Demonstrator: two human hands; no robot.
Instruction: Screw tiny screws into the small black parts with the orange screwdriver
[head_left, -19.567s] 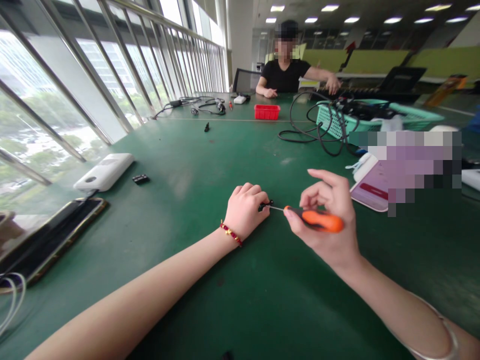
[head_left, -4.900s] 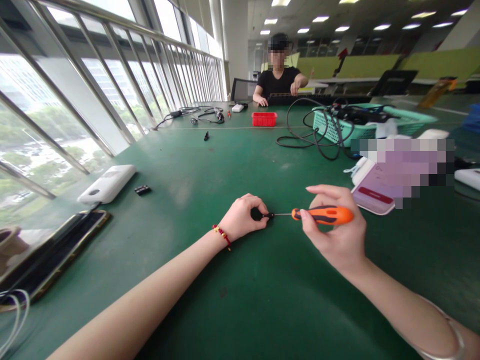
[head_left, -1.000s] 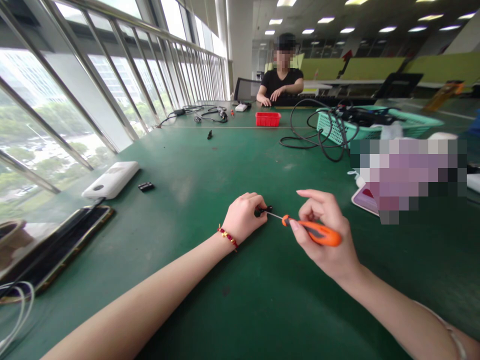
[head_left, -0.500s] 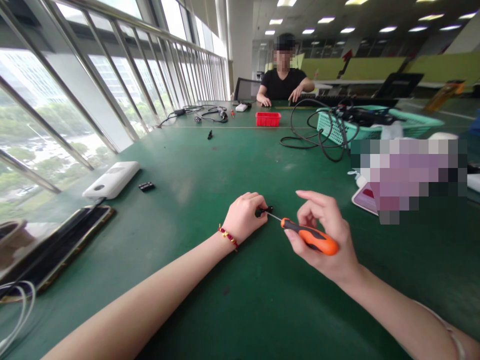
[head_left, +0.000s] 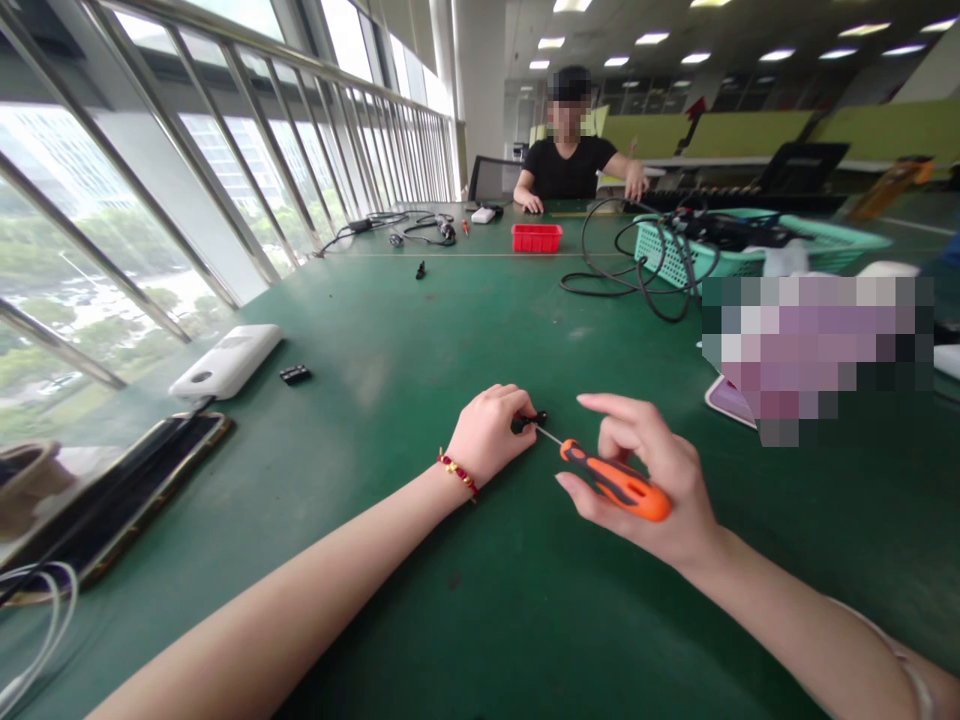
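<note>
My left hand rests on the green table, fingers curled around a small black part that pokes out past the fingertips. My right hand grips an orange-and-black screwdriver between thumb and fingers, index finger stretched out above it. The thin metal shaft points up-left and its tip meets the black part. A red bead bracelet sits on my left wrist.
A white power bank, a small black block and a dark phone lie at the left. Farther back are a red tray, a teal basket with black cables, and a seated person in black.
My right hand has dropped toward me and tilted the screwdriver handle lower, so the shaft slopes more steeply up to the part. My left hand has stayed put. The far person's arm moved right.
</note>
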